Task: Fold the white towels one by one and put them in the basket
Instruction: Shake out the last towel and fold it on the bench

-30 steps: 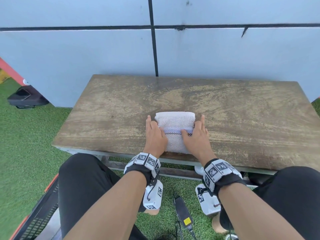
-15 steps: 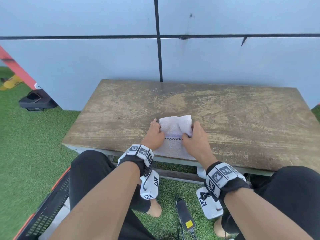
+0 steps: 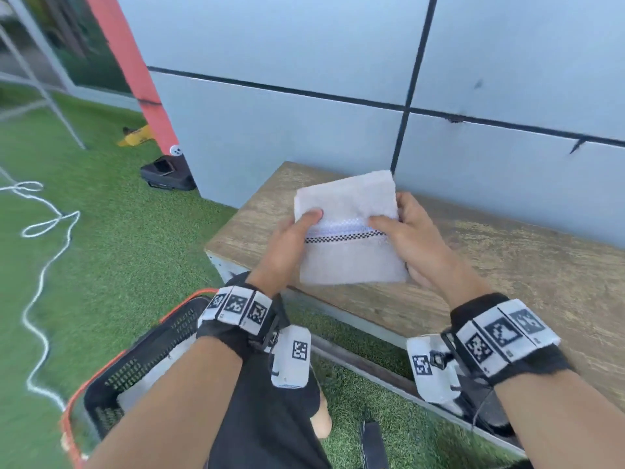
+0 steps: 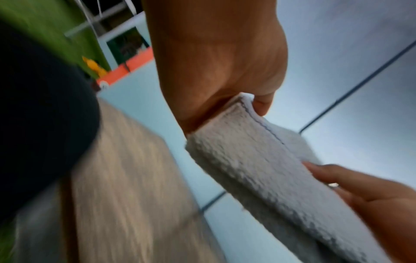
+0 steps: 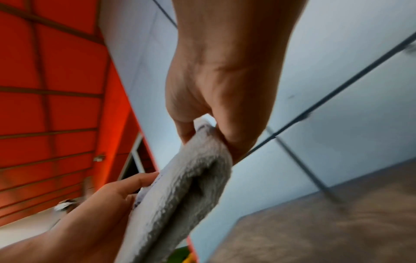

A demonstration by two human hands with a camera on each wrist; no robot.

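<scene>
Folded white towel up off worktop, held in air between both hands. Left hand pinches left edge, thumb on top face, fingers underneath. Right hand pinches right edge the same way, thumb lying along checkered stripe. Towel flat, layers stacked, thick fold visible from wrist views. Black basket with orange rim sits on grass, below and left of left hand.
</scene>
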